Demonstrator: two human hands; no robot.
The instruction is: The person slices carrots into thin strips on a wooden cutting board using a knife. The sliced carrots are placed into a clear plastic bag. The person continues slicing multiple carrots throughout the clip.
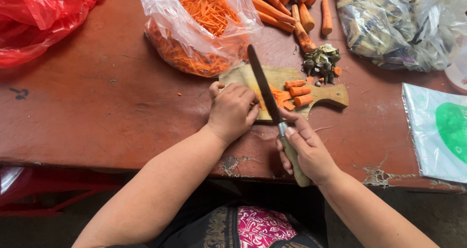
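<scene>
Tabletop: knife (265,85) beside left hand (232,109), probably touching.

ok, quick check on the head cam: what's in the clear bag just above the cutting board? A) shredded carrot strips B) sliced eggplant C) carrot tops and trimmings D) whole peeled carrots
A: the clear plastic bag behind the wooden cutting board is full of thin orange carrot shreds, while the whole carrots lie loose on the table to its right.
</scene>
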